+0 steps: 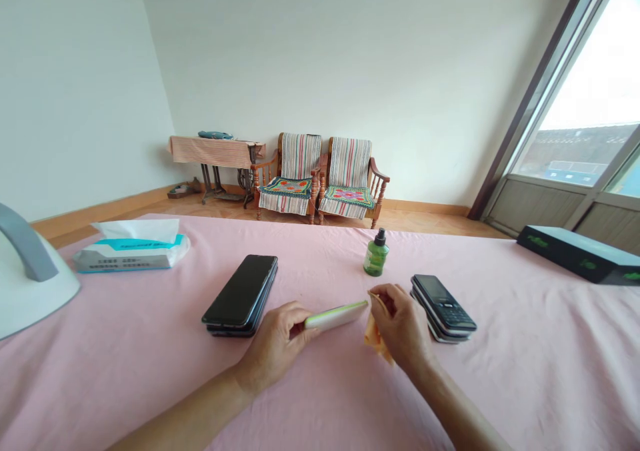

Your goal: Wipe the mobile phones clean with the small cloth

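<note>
Tilted above the pink cloth is a slim pale phone (pixel 336 316) with a light-green edge. My left hand (pixel 280 337) grips its left end between thumb and fingers. A bunched yellow-orange cloth (pixel 376 339) hangs from my right hand (pixel 400 321), pinched at the fingertips close to the phone's right end. Left of my left hand lies a stack of black smartphones (pixel 243 294), the top one screen up. Beside my right hand sits a stack of keypad phones (pixel 443 307). A green spray bottle (pixel 376 254) with a black top stands upright beyond my hands.
The pink tablecloth (pixel 310 404) covers the table. A tissue pack (pixel 133 247) lies at the back left, near a white object with a grey handle (pixel 33 264). A black box (pixel 580 254) is at the right edge. Two wooden chairs (pixel 347 177) stand behind the table.
</note>
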Demonstrator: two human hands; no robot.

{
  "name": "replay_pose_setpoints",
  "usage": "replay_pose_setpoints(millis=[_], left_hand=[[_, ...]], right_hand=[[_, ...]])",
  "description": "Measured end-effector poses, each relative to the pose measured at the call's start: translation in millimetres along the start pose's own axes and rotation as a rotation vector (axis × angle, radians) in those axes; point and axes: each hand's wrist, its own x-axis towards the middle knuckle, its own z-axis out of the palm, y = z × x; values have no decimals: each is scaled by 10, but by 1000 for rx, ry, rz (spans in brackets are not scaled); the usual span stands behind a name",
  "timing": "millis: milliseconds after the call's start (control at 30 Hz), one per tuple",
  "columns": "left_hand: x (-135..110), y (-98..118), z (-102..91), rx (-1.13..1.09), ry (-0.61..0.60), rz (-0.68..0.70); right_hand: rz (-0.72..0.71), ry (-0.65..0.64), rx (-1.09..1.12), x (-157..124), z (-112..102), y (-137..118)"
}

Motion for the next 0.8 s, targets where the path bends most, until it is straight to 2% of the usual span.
replay_pose_setpoints(millis=[167, 433, 667, 800], left_hand=[[7, -12, 9, 2, 3, 0], [4, -1, 14, 5, 7, 16], [15, -21, 17, 6, 9, 25], [18, -19, 14, 16, 17, 31]], right_hand=[[-43, -42, -10, -23, 53, 49], [-203, -110, 27, -220, 282, -187], [-147, 4, -30, -81, 201, 7], [-166, -2, -25, -122, 209, -18]])
